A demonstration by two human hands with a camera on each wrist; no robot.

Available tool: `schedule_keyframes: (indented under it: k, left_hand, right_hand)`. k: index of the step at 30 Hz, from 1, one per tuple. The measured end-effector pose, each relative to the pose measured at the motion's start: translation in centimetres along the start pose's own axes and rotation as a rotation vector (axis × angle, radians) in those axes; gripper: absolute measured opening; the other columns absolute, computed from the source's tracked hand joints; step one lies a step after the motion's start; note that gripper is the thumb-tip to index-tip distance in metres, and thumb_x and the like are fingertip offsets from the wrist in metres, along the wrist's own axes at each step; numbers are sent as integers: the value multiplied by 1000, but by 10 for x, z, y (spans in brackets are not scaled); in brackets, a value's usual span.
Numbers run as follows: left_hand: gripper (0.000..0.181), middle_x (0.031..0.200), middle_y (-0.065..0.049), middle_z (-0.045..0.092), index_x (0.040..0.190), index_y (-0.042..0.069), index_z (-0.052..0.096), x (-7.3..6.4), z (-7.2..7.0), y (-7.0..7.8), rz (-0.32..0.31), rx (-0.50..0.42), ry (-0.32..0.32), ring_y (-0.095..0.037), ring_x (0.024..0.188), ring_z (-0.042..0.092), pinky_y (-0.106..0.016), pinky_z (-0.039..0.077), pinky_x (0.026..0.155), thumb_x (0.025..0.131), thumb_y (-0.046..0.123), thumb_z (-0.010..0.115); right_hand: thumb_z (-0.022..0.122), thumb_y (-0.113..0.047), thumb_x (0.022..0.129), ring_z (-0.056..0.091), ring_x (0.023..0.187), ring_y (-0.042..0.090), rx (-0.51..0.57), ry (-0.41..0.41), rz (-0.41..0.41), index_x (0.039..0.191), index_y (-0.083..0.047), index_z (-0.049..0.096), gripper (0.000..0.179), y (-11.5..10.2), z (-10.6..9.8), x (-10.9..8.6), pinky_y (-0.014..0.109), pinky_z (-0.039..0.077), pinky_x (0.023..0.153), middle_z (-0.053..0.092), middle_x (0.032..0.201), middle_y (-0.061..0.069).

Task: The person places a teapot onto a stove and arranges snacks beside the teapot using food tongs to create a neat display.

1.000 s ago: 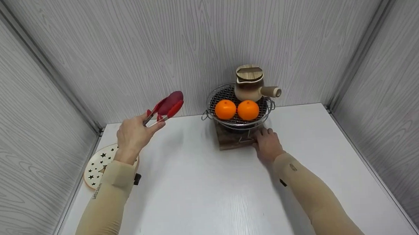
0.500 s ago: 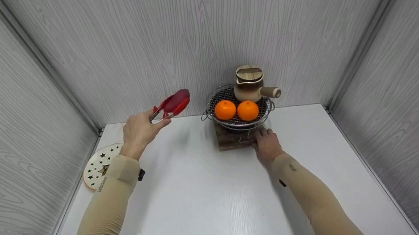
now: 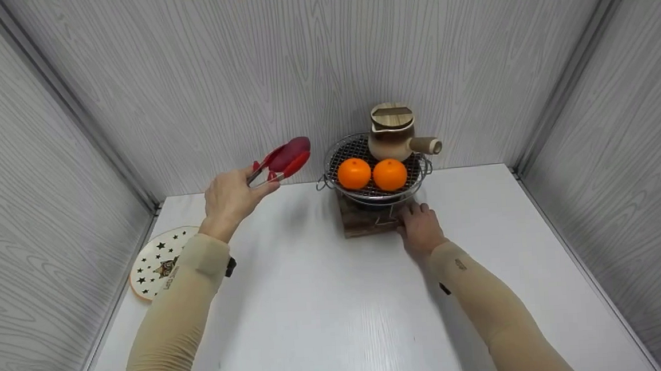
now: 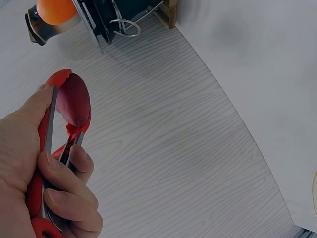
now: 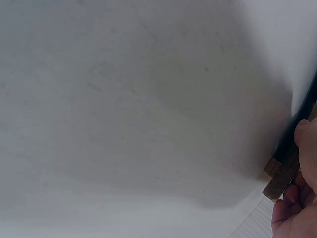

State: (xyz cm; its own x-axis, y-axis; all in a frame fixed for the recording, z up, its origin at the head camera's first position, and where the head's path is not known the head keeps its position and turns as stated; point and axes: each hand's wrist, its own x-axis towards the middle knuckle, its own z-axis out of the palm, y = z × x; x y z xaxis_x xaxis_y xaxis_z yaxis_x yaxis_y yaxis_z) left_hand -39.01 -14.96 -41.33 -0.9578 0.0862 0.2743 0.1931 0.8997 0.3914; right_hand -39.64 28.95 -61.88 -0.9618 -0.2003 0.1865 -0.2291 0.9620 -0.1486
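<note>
My left hand (image 3: 231, 202) grips red-tipped metal tongs (image 3: 296, 166) above the table, left of the grill. Between the tong tips is a purplish-red sweet potato (image 4: 74, 100), raised off the table. My right hand (image 3: 423, 230) holds the front right corner of the wooden base (image 3: 358, 224) under the small round grill; the right wrist view shows the thumb (image 5: 303, 133) on one side of the wood and fingertips on the other. On the wire rack (image 3: 357, 148) sit two oranges (image 3: 354, 174) in front and a lidded brown side-handled pot (image 3: 390, 146) behind.
A white plate with black stars (image 3: 154, 256) lies at the table's left edge, partly behind my left forearm. Grey wood-grain walls enclose the white table (image 3: 315, 312) at the back and sides. Wire loops stick out from the rack's sides.
My left hand has moved right and slightly up, bringing the tongs and sweet potato closer to the grill. My right hand keeps its place on the wooden base.
</note>
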Motion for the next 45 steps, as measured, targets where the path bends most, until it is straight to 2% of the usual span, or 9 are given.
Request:
schedule_keyframes:
  k: [8,15,19,27,33,37,42,45]
  left_hand:
    - [61,76,-1,52,129,16,80,8,6,9,4,3,-34,-21,73,47,-36,34,60,96,67,81]
    - [63,87,-7,68,136,14,79,15,12,16,-4,-22,-57,-23,78,50,-36,36,63,97,63,82]
    - [62,92,-8,72,134,15,80,21,16,20,-13,-39,-62,-23,79,50,-36,37,65,96,64,82]
    - [65,90,-6,69,134,14,80,30,24,31,-28,-36,-85,-22,78,52,-35,39,63,96,68,81]
    - [59,82,-3,56,120,13,80,36,28,37,-36,-43,-95,-22,77,50,-36,36,63,95,67,82]
    - [59,83,-2,53,119,13,80,40,32,39,-34,-39,-97,-22,77,48,-36,35,65,96,67,82]
    - [55,82,-2,48,105,14,76,47,40,45,-49,-24,-95,-22,76,47,-37,33,65,94,68,83]
    - [56,82,-2,47,102,14,74,51,46,49,-52,-31,-102,-22,76,47,-36,33,65,94,69,83]
  right_hand:
    - [70,-29,111,57,122,43,-6,-14,2,143,-1,60,44,1,2,2,61,51,106,62,140,24]
    - [67,-28,113,56,123,43,-2,-41,10,142,-2,59,40,-1,-2,1,61,50,108,61,140,23]
    - [68,-27,113,56,122,42,5,-29,4,141,-3,59,38,-5,-8,-3,60,50,108,61,140,23]
    - [69,-27,112,58,123,44,4,-8,-7,143,0,60,43,-4,-4,-3,61,52,105,62,143,25]
    - [68,-29,112,58,124,43,0,-27,0,145,0,59,45,-4,-3,1,61,51,106,61,144,24]
    - [68,-30,113,58,125,42,-8,-40,-2,146,-1,58,45,-4,-4,1,60,51,108,61,146,24]
    - [69,-28,112,57,122,42,-4,-20,-9,145,-2,59,43,-5,-5,-1,60,51,106,61,144,24]
    - [70,-28,112,57,122,41,-6,-24,1,145,-3,59,43,-4,-5,-2,59,51,105,61,144,23]
